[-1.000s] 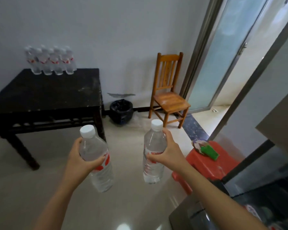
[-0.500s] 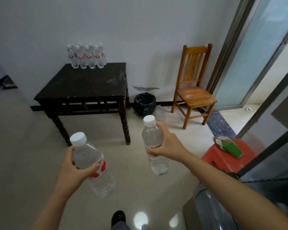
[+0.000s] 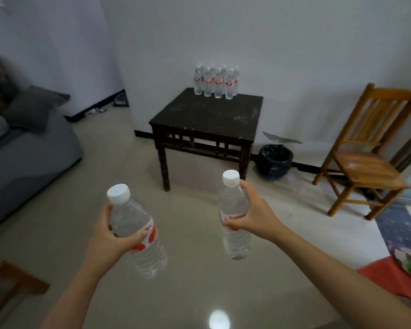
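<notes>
My left hand [image 3: 109, 236] grips a clear water bottle [image 3: 141, 243] with a white cap and red label, tilted with its cap toward the upper left. My right hand [image 3: 256, 214] grips a second such bottle [image 3: 235, 224], held nearly upright. Both are in the air above the pale floor, in front of a dark square table [image 3: 211, 119]. At the table's far edge, against the wall, stand several more water bottles [image 3: 216, 81] in a tight group.
A wooden chair [image 3: 365, 155] stands right of the table, with a black bin [image 3: 274, 161] between them. A grey sofa [image 3: 26, 150] fills the left side. A red stool [image 3: 394, 279] sits at the lower right, and wooden furniture [image 3: 12, 281] at the lower left.
The view has swung left: table, chair and bin shifted right, the sofa came into view, the glass door left it. Both hands keep their bottles at about the same place.
</notes>
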A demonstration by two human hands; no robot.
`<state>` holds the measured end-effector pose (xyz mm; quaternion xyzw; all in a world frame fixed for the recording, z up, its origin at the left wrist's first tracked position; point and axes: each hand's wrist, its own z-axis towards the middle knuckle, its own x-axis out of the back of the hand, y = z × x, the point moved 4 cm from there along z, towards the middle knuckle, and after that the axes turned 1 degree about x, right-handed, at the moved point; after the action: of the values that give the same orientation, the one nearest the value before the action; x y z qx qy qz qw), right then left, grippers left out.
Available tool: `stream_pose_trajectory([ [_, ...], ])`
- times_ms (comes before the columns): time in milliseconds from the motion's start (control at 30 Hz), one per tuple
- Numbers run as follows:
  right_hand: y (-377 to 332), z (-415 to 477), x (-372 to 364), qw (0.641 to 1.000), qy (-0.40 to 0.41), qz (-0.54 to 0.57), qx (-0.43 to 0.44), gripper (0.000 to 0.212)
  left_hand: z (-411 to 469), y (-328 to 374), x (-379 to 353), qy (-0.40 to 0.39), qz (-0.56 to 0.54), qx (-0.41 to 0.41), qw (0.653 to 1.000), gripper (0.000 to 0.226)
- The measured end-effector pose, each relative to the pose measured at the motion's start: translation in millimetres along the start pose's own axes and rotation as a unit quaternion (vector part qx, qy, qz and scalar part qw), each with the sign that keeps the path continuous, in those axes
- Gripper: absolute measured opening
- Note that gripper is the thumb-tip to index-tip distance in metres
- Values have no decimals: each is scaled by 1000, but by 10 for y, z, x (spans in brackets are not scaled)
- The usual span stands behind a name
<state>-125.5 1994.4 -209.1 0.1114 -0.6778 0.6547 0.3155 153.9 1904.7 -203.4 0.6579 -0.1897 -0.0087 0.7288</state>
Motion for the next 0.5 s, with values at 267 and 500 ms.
stream_pose_trajectory([
  [267,-635,452,-925,999,-24,28,19,89,244,-366,1204,54,11,18,998,73],
  [500,-1147,932,-1776,998,-21,44,39,90,616,-691,2130,95,-4,21,995,66],
])
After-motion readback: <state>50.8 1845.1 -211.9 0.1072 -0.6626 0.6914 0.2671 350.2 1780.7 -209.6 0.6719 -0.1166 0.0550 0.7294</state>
